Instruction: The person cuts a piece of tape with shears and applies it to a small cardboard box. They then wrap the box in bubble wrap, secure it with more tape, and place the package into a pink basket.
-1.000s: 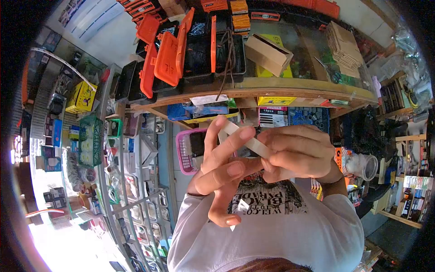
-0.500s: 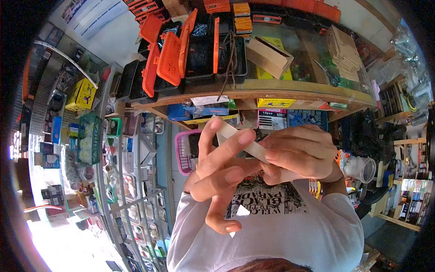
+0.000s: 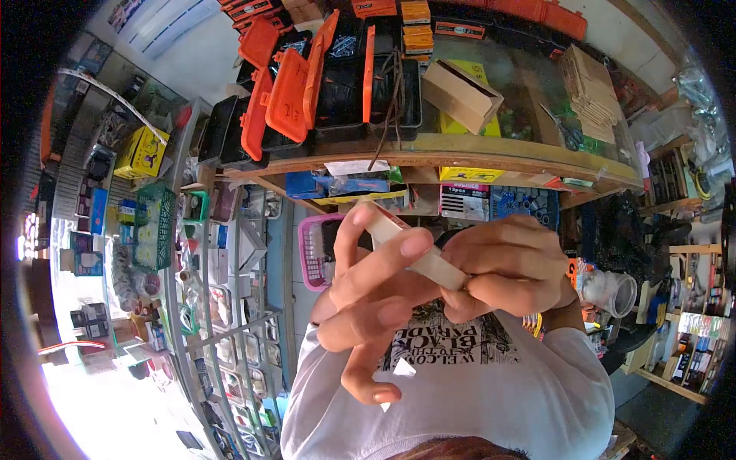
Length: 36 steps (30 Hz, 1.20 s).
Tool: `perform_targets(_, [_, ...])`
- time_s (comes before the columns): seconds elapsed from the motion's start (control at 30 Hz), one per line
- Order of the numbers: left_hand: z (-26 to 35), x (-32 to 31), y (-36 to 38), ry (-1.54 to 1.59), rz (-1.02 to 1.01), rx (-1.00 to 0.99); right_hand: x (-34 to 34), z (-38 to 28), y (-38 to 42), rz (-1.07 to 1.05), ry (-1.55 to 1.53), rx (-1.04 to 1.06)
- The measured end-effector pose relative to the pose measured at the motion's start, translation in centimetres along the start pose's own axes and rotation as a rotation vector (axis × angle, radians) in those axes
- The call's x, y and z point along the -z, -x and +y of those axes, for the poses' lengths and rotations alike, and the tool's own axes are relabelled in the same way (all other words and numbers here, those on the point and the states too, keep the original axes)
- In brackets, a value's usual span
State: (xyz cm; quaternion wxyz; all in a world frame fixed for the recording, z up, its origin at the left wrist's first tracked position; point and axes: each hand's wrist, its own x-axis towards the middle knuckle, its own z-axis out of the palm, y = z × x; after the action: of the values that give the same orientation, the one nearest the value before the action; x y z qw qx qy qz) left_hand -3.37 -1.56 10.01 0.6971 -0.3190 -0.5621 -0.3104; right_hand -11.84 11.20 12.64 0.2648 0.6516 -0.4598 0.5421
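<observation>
Nearest me is the white shirt (image 3: 475, 406), and just above its print I have the pale, slim box (image 3: 437, 268) raised off every surface, held slantwise between both hands. I judge that holding one end in each hand steadies it and leaves the long narrow side facing the camera.

My left hand (image 3: 364, 287) is partly open: fingers fanned, upper fingertips against the box, the lowest finger curled well below it. My right hand (image 3: 514, 264) is more closed, its fingers bunched and bent in a pinch at the lower end. The thumbs' exact contact is hard to make out, so I can't swear to it.

Beyond, the pink basket (image 3: 310, 249) sits lower and to the left. On the tabletop (image 3: 498, 150), the black cases' orange lids (image 3: 289, 100) stand up, probably so their contents stay within reach, with the open carton (image 3: 462, 96) tilted beside them.
</observation>
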Motion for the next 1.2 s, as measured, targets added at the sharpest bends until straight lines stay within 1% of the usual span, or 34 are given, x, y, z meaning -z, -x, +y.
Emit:
perform_targets(0.03, [-0.1, 1.0, -0.1, 0.062, -0.081, 0.010, 0.0, -0.1, 0.0, 0.005, 0.008, 0.007])
perform_targets(0.07, [0.1, 1.7, -0.3, 0.109, -0.144, 0.099, 0.0, -0.1, -0.1, 0.011, 0.017, 0.015])
perform_targets(0.1, [0.4, 2.3, -0.6, 0.149, -0.204, 0.190, 0.6, -0.1, -0.6, -0.034, 0.039, 0.023])
perform_targets(0.13, [1.8, 2.8, -1.1, 0.171, -0.247, 0.363, 1.0, -0.1, -1.0, -0.079, 0.061, 0.030])
perform_targets(0.2, [2.1, 2.9, -1.2, 0.188, -0.280, 0.473, 1.7, -0.3, -1.1, -0.133, 0.104, 0.010])
perform_targets(0.23, [1.5, 2.6, -0.9, 0.184, -0.271, 0.409, 1.8, -0.3, -1.0, -0.159, 0.125, 0.000])
perform_targets(0.3, [1.2, 2.6, -0.3, 0.189, -0.265, 0.354, 1.7, -0.3, -0.9, -0.115, 0.121, 0.017])
perform_targets(0.43, [1.8, 2.9, -0.5, 0.164, -0.303, 0.446, 1.7, 0.1, -0.8, -0.097, 0.075, 0.047])
perform_targets(0.5, [1.7, 3.1, -0.7, 0.142, -0.343, 0.432, 1.9, 0.4, -0.7, -0.108, 0.047, 0.060])
perform_targets(0.6, [0.3, 3.3, -0.6, 0.156, -0.364, 0.300, 2.0, 0.4, -0.7, -0.124, 0.033, 0.043])
perform_targets(0.7, [-0.3, 2.8, -0.6, 0.171, -0.300, 0.261, 2.5, 0.4, -1.0, -0.196, 0.037, -0.002])
perform_targets(0.83, [-0.1, 2.5, 0.1, 0.171, -0.267, 0.319, 2.7, 1.0, -0.6, -0.269, -0.005, -0.007])
perform_targets(0.93, [-0.3, 2.4, 0.1, 0.168, -0.278, 0.319, 2.9, 1.3, -0.5, -0.243, -0.051, -0.031])
perform_targets(1.0, [-0.5, 2.3, 0.1, 0.171, -0.279, 0.316, 2.3, 1.6, -0.5, -0.157, -0.043, 0.033])
perform_targets(1.07, [-0.5, 2.2, 0.1, 0.174, -0.280, 0.319, 2.2, 1.6, -0.5, -0.120, -0.039, 0.064])
perform_targets(1.2, [-0.6, 2.0, 0.0, 0.173, -0.279, 0.320, 2.5, 1.5, -1.3, -0.140, -0.066, 0.066])
